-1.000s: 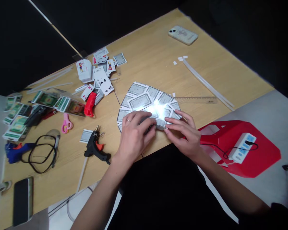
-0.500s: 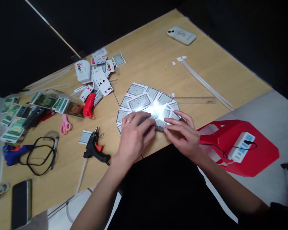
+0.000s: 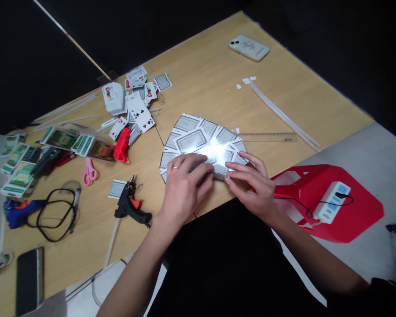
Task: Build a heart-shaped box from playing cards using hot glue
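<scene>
A fan-shaped panel of overlapping playing cards, backs up with a grey pattern, lies in front of me on the wooden table. Bright glare whitens its middle. My left hand, a ring on one finger, is curled over the panel's near edge, its fingertips partly hidden. At the right corner, my right hand grips the edge with bent, slightly parted fingers. Left of the panel lies a black glue gun with an orange trigger, beside a single face-down card.
Loose cards and a card stack lie at the back left, near a red-handled tool and pink scissors. A clear ruler, glue sticks and a phone are rightward. A power strip sits on a red stool.
</scene>
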`<move>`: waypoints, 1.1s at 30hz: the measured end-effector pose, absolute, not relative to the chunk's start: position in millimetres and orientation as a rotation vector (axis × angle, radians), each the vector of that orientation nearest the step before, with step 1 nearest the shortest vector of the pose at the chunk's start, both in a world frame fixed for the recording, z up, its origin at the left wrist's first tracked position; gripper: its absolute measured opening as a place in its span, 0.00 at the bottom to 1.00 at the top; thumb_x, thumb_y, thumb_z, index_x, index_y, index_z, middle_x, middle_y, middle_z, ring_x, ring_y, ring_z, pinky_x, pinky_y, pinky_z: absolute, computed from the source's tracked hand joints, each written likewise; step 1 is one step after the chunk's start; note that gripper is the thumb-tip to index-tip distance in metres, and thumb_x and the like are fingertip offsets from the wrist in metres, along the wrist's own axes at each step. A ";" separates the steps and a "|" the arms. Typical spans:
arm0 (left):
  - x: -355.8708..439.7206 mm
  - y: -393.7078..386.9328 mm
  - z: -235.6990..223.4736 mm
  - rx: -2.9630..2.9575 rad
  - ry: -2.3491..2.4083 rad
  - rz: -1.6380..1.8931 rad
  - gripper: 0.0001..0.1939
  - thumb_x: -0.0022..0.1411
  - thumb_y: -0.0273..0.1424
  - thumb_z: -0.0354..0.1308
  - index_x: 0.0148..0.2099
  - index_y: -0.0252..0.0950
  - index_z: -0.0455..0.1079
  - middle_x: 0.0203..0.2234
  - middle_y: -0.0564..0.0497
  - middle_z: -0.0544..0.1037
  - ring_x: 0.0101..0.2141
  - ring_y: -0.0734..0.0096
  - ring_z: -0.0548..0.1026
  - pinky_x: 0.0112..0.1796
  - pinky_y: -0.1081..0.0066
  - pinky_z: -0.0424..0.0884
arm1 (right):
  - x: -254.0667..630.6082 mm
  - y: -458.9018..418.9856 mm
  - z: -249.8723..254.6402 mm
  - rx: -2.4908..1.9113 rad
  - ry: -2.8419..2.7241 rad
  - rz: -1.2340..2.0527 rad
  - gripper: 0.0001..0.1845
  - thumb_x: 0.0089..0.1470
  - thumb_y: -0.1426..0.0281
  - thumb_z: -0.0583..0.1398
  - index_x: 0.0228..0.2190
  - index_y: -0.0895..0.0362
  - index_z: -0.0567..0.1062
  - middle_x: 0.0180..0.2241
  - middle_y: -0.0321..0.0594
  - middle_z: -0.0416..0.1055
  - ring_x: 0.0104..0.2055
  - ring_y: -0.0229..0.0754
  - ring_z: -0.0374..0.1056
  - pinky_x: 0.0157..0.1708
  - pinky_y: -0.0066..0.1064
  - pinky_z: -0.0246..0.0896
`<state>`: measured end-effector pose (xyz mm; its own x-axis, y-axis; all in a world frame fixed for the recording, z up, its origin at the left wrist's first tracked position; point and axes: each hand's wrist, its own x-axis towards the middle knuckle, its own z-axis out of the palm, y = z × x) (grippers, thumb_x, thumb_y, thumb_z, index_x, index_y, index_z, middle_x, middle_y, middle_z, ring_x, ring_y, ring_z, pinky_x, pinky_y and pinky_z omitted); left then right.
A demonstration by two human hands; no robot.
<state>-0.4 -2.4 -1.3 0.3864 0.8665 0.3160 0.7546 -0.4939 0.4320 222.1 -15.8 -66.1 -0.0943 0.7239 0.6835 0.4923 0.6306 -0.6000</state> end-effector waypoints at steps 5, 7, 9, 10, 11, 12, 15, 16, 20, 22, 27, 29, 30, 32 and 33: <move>-0.1 -2.7 -0.1 2.411 1.454 0.741 0.04 0.75 0.30 0.64 0.49 0.43 0.80 0.55 0.47 0.84 0.57 0.53 0.78 0.60 0.49 0.68 | 221.5 -16.0 -65.6 -1.005 -1.739 0.273 0.20 0.59 0.79 0.72 0.49 0.47 0.83 0.49 0.39 0.87 0.65 0.59 0.75 0.55 0.59 0.80; 0.0 -2.8 0.0 2.408 1.456 0.736 0.04 0.75 0.30 0.64 0.49 0.43 0.80 0.56 0.47 0.84 0.58 0.52 0.77 0.60 0.49 0.68 | 221.2 -16.2 -65.4 -1.011 -1.733 0.274 0.20 0.59 0.79 0.71 0.49 0.46 0.83 0.49 0.38 0.87 0.65 0.58 0.75 0.56 0.59 0.80; 0.0 -2.9 -0.1 2.411 1.456 0.734 0.04 0.75 0.31 0.64 0.49 0.43 0.80 0.56 0.47 0.83 0.58 0.52 0.77 0.60 0.49 0.68 | 221.1 -16.3 -65.4 -1.010 -1.732 0.269 0.20 0.59 0.79 0.72 0.48 0.46 0.83 0.49 0.38 0.87 0.65 0.58 0.75 0.56 0.59 0.80; 0.0 -2.9 -0.2 2.413 1.456 0.735 0.04 0.75 0.31 0.64 0.49 0.43 0.80 0.56 0.47 0.83 0.58 0.52 0.77 0.60 0.49 0.68 | 221.1 -16.3 -65.4 -1.007 -1.733 0.265 0.20 0.59 0.79 0.72 0.48 0.47 0.83 0.49 0.39 0.87 0.65 0.59 0.75 0.56 0.59 0.80; 0.0 -2.9 -0.3 2.414 1.456 0.735 0.04 0.76 0.31 0.63 0.49 0.43 0.80 0.56 0.47 0.83 0.58 0.52 0.77 0.59 0.49 0.68 | 221.1 -16.2 -65.5 -1.004 -1.738 0.263 0.20 0.59 0.79 0.72 0.48 0.47 0.83 0.49 0.39 0.87 0.65 0.59 0.75 0.56 0.59 0.80; 0.0 -2.9 -0.5 2.416 1.456 0.735 0.04 0.76 0.31 0.63 0.49 0.43 0.80 0.56 0.47 0.83 0.58 0.52 0.77 0.59 0.49 0.68 | 221.2 -16.1 -65.7 -1.002 -1.742 0.262 0.20 0.59 0.79 0.72 0.49 0.47 0.83 0.49 0.40 0.87 0.65 0.59 0.75 0.56 0.59 0.80; 0.1 -2.7 -0.9 2.418 1.454 0.737 0.04 0.76 0.30 0.63 0.49 0.43 0.80 0.55 0.47 0.83 0.57 0.52 0.77 0.59 0.49 0.68 | 221.4 -16.0 -66.3 -0.995 -1.746 0.259 0.20 0.59 0.79 0.72 0.49 0.48 0.83 0.50 0.40 0.87 0.66 0.59 0.75 0.56 0.59 0.80; 0.1 -2.6 -0.8 2.419 1.452 0.736 0.04 0.76 0.30 0.64 0.49 0.42 0.80 0.55 0.47 0.83 0.57 0.52 0.77 0.59 0.49 0.68 | 221.4 -16.1 -66.4 -0.994 -1.745 0.257 0.20 0.59 0.80 0.72 0.49 0.48 0.83 0.50 0.40 0.87 0.66 0.59 0.75 0.56 0.60 0.80; -0.1 -2.8 -0.1 2.420 1.446 0.745 0.04 0.76 0.30 0.64 0.49 0.42 0.80 0.55 0.47 0.83 0.57 0.52 0.78 0.59 0.49 0.68 | 221.4 -16.2 -66.2 -1.001 -1.742 0.258 0.21 0.59 0.79 0.71 0.49 0.47 0.83 0.50 0.39 0.87 0.66 0.59 0.75 0.56 0.60 0.80; -0.2 -2.9 0.1 2.417 1.447 0.743 0.04 0.76 0.30 0.64 0.49 0.43 0.79 0.55 0.46 0.83 0.57 0.52 0.78 0.59 0.49 0.68 | 221.4 -16.2 -65.7 -1.005 -1.741 0.260 0.21 0.59 0.79 0.71 0.50 0.46 0.83 0.50 0.38 0.87 0.66 0.59 0.75 0.57 0.60 0.80; -0.1 -3.2 -1.0 2.420 1.447 0.751 0.04 0.75 0.30 0.64 0.49 0.43 0.79 0.55 0.47 0.83 0.57 0.52 0.78 0.59 0.49 0.68 | 221.3 -16.2 -64.6 -1.006 -1.744 0.263 0.21 0.59 0.79 0.72 0.49 0.46 0.83 0.49 0.39 0.87 0.66 0.59 0.75 0.57 0.61 0.80; 0.2 -3.0 -1.4 2.420 1.447 0.752 0.04 0.75 0.30 0.64 0.49 0.43 0.79 0.55 0.47 0.83 0.58 0.52 0.77 0.59 0.49 0.68 | 221.3 -16.2 -64.7 -1.012 -1.745 0.262 0.21 0.59 0.79 0.71 0.49 0.45 0.82 0.49 0.38 0.87 0.66 0.59 0.75 0.57 0.61 0.80; 0.3 -2.8 -1.4 2.419 1.447 0.749 0.04 0.75 0.30 0.64 0.49 0.43 0.79 0.55 0.47 0.83 0.58 0.52 0.77 0.59 0.49 0.68 | 221.4 -16.2 -64.8 -1.013 -1.744 0.262 0.21 0.59 0.79 0.71 0.49 0.45 0.82 0.50 0.38 0.87 0.66 0.59 0.75 0.57 0.61 0.80; 0.5 -2.6 -1.2 2.416 1.450 0.746 0.04 0.75 0.30 0.64 0.49 0.43 0.79 0.55 0.47 0.83 0.58 0.52 0.77 0.59 0.49 0.68 | 221.5 -16.2 -65.2 -1.012 -1.745 0.260 0.20 0.59 0.79 0.71 0.49 0.45 0.82 0.50 0.38 0.87 0.66 0.58 0.75 0.56 0.61 0.80; 0.5 -2.5 -1.0 2.417 1.448 0.749 0.04 0.75 0.30 0.64 0.49 0.43 0.79 0.55 0.47 0.84 0.57 0.51 0.78 0.59 0.49 0.68 | 221.6 -16.2 -65.3 -1.010 -1.745 0.259 0.20 0.59 0.79 0.71 0.49 0.46 0.82 0.50 0.38 0.87 0.66 0.58 0.75 0.56 0.61 0.80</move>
<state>0.5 -2.5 -1.0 0.3821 0.8708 0.3092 0.7555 -0.4871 0.4381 221.6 -16.2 -65.3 -0.0891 0.7308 0.6767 0.5029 0.6195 -0.6028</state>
